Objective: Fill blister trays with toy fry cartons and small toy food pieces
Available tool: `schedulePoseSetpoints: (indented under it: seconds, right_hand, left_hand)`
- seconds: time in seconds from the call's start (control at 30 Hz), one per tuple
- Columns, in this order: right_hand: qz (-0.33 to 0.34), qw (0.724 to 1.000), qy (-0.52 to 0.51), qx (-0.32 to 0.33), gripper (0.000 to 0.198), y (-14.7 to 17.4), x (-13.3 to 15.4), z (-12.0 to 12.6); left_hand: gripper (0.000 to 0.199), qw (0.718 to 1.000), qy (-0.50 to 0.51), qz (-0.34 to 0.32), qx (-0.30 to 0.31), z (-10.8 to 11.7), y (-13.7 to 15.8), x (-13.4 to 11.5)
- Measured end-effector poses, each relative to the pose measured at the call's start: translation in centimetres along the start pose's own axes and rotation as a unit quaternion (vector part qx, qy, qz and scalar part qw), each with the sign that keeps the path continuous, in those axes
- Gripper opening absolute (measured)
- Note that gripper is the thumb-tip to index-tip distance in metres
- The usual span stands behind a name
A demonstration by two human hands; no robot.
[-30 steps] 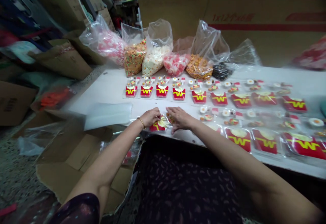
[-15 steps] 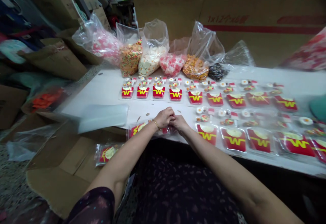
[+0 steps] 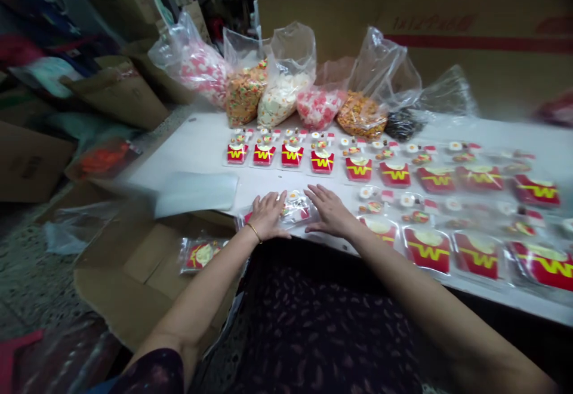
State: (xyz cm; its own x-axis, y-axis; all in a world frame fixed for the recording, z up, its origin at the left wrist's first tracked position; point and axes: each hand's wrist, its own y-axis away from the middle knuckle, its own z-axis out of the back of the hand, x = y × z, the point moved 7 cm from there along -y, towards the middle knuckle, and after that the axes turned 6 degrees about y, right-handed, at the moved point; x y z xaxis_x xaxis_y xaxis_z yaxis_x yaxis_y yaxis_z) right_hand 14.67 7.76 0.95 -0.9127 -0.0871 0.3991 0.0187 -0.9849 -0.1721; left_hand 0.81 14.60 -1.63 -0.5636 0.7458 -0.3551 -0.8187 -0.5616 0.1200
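A clear plastic packet (image 3: 295,210) with a red part and small white and yellow pieces lies at the table's front edge between my hands. My left hand (image 3: 267,215), with a gold bangle at the wrist, has its fingers spread over the packet's left side. On the other side, my right hand (image 3: 329,210) is open, its fingertips near the packet's right end. Another red packet (image 3: 245,219) shows partly beneath and left of my left hand. Rows of flat red fries-box pieces with a yellow W (image 3: 322,162), each with small food-shaped pieces above, lie beyond and to the right.
Clear bags of small pieces (image 3: 286,98) stand along the table's back. A stack of clear plastic sleeves (image 3: 197,192) lies at the left. Below the table edge, an open carton (image 3: 111,280) holds a filled packet (image 3: 201,254). A large cardboard box (image 3: 403,0) stands behind.
My hands were together over the packet, fingers pinched; now they are apart with fingers spread, and the packet shows between them. The whole view has shifted slightly.
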Motion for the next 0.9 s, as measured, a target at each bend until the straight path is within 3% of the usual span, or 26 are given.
schedulePoseSetpoints:
  seconds: [0.07,0.2,0.27,0.37,0.43,0.53,0.67,0.73,0.77,0.83,0.87,0.9]
  right_hand:
    - [0.030,0.999,0.041,0.008,0.077,-0.8,1.1,0.4]
    - [0.071,0.996,0.024,-0.056,0.057,-1.1,3.0,2.6]
    - [0.076,0.994,0.010,-0.075,0.053,-0.7,3.4,3.2]
    - [0.056,0.996,-0.020,-0.070,0.043,0.2,3.1,2.7]
    - [0.046,0.996,-0.044,-0.057,0.034,0.7,3.0,1.8]
    - [0.036,0.996,-0.080,-0.033,0.026,1.1,3.8,0.0]
    - [0.055,0.989,-0.132,0.037,0.024,0.3,7.9,-3.1]
    - [0.099,0.980,-0.147,0.094,0.025,-0.4,11.4,-5.3]
    - [0.121,0.974,-0.146,0.123,0.027,-0.9,13.2,-6.6]
    - [0.153,0.963,-0.130,0.182,0.034,-2.0,16.5,-9.8]
    - [0.161,0.956,-0.117,0.217,0.041,-2.7,17.9,-11.7]
    - [0.164,0.948,-0.104,0.253,0.049,-3.5,19.1,-13.7]
  left_hand:
    - [0.107,1.000,-0.005,0.000,-0.019,0.3,0.9,-0.5]
    - [0.097,0.999,-0.006,-0.040,-0.033,2.1,5.3,-0.7]
    - [0.095,0.998,-0.005,-0.034,-0.044,2.9,9.1,1.3]
    - [0.095,0.996,-0.018,0.070,-0.051,2.8,15.2,7.4]
    - [0.098,0.989,-0.032,0.144,-0.033,1.5,18.0,12.0]
    - [0.098,0.982,-0.036,0.182,0.015,-1.9,19.0,16.4]
    - [0.096,0.984,-0.017,0.151,0.096,-6.7,17.8,17.3]
    - [0.099,0.984,0.019,0.153,0.091,-7.8,18.2,17.0]
    - [0.100,0.982,0.048,0.172,0.058,-7.9,18.9,17.1]
    - [0.103,0.950,0.141,0.268,-0.073,-7.3,21.2,18.0]
    - [0.105,0.898,0.218,0.345,-0.163,-7.1,23.0,18.9]
    - [0.106,0.815,0.305,0.424,-0.253,-7.4,25.2,19.7]
